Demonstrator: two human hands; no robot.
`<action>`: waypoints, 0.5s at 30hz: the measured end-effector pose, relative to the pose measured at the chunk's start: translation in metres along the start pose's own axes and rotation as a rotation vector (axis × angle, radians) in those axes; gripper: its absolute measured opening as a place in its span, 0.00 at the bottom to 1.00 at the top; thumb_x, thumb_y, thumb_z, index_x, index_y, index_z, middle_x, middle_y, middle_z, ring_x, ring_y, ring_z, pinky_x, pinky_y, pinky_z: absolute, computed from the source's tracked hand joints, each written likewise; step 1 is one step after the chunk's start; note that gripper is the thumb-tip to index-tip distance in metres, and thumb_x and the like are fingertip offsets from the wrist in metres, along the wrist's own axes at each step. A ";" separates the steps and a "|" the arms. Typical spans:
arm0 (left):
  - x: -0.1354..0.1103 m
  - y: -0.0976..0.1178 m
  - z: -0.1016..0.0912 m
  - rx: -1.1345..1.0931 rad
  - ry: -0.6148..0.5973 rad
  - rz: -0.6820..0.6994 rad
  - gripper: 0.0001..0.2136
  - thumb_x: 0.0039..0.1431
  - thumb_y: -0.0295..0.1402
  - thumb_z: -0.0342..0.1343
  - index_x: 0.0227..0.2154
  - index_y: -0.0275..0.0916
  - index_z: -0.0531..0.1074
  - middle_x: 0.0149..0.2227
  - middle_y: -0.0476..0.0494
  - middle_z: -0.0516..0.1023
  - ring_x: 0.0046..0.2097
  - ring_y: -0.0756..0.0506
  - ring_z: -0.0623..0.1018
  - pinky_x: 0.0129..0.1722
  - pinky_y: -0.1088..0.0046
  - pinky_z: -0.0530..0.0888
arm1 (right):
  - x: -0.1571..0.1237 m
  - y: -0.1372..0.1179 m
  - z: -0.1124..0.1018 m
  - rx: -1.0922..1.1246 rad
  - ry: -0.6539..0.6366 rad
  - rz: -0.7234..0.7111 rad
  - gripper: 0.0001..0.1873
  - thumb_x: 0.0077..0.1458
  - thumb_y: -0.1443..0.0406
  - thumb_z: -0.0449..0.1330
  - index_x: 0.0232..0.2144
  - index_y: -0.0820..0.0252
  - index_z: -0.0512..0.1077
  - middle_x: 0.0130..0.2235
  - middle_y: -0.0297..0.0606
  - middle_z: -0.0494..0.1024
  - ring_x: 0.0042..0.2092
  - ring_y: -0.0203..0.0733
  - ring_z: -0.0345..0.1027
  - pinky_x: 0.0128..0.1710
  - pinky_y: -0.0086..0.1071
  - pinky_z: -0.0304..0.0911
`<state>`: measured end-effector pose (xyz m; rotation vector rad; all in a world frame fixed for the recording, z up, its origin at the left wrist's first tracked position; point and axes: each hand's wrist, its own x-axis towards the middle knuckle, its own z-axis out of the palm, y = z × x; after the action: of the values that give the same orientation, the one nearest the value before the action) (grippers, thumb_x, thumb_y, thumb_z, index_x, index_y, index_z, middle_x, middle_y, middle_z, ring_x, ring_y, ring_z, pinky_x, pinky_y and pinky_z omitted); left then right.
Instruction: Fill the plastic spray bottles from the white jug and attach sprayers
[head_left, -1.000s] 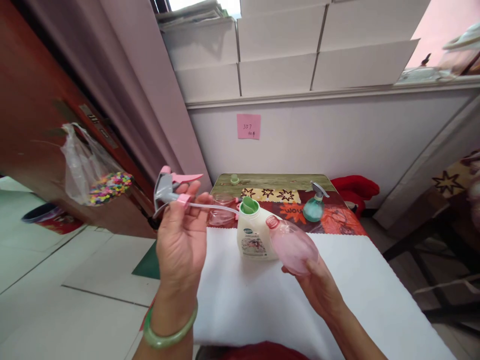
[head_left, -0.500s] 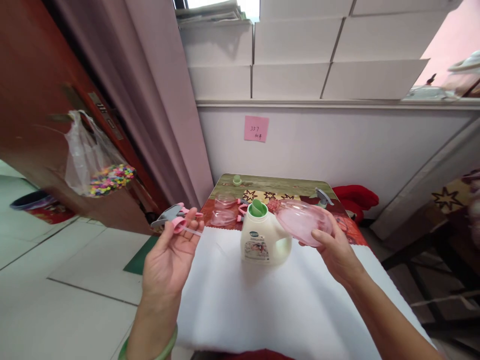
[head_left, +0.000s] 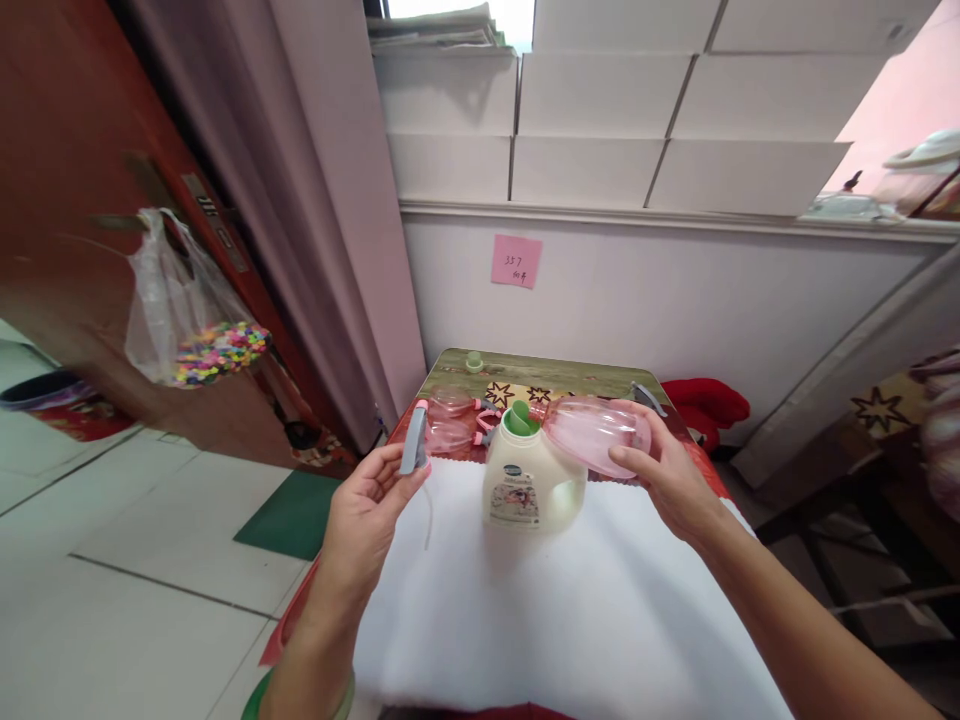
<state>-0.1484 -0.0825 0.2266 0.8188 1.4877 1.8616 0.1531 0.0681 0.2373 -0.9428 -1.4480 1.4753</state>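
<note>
The left hand [head_left: 371,505] has its thumb and fingers closed in a pinch on a grey and pink spray head [head_left: 414,442], held near the left edge of the table [head_left: 566,368]; a thin clear tube [head_left: 429,518] hangs below it; the right hand [head_left: 669,475] is clamped round the base of a pink bottle [head_left: 589,437], thumb on the near side, the other fingers mostly hidden behind; that bottle is tipped nearly onto its side, mouth to the left, at the green-lined neck of a cream jug [head_left: 534,495]; whether the two touch, I cannot tell; the jug stands upright on the white cloth [head_left: 570,630]; a green cap [head_left: 474,361] sits by the far left corner; two more pink bottles [head_left: 448,433] lie near the left edge.
</note>
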 end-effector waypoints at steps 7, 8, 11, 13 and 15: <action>0.001 -0.004 -0.002 -0.019 0.087 -0.005 0.36 0.41 0.40 0.78 0.55 0.38 0.76 0.39 0.43 0.85 0.39 0.47 0.83 0.45 0.75 0.79 | 0.004 -0.018 -0.001 -0.091 -0.042 0.022 0.43 0.45 0.51 0.76 0.60 0.48 0.65 0.51 0.43 0.79 0.50 0.54 0.76 0.43 0.44 0.76; 0.001 -0.003 -0.001 -0.050 0.086 -0.021 0.32 0.41 0.41 0.78 0.50 0.36 0.79 0.38 0.42 0.85 0.38 0.46 0.83 0.45 0.74 0.79 | 0.005 -0.021 -0.001 -0.104 -0.046 0.031 0.43 0.44 0.51 0.77 0.60 0.48 0.65 0.50 0.43 0.79 0.49 0.55 0.76 0.44 0.46 0.77; 0.001 -0.002 0.000 -0.198 0.089 -0.093 0.24 0.38 0.40 0.79 0.39 0.35 0.82 0.35 0.41 0.85 0.37 0.43 0.84 0.44 0.69 0.82 | 0.006 -0.030 -0.001 -0.137 -0.052 0.042 0.43 0.44 0.51 0.77 0.59 0.47 0.66 0.51 0.43 0.79 0.50 0.56 0.77 0.45 0.48 0.78; 0.001 -0.001 0.000 -0.322 0.082 -0.159 0.19 0.40 0.36 0.79 0.36 0.36 0.82 0.37 0.40 0.85 0.37 0.41 0.84 0.44 0.62 0.84 | 0.008 -0.034 -0.002 -0.161 -0.064 0.041 0.43 0.44 0.51 0.77 0.60 0.47 0.66 0.53 0.43 0.79 0.51 0.56 0.77 0.47 0.49 0.78; 0.002 0.001 0.000 -0.440 0.081 -0.220 0.12 0.47 0.30 0.75 0.34 0.36 0.82 0.40 0.39 0.86 0.38 0.40 0.84 0.44 0.56 0.85 | 0.010 -0.036 -0.005 -0.196 -0.084 0.033 0.43 0.45 0.51 0.76 0.60 0.46 0.65 0.55 0.44 0.79 0.52 0.57 0.77 0.48 0.50 0.78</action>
<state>-0.1499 -0.0809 0.2275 0.3609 1.0979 1.9653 0.1560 0.0780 0.2734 -1.0381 -1.6684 1.4305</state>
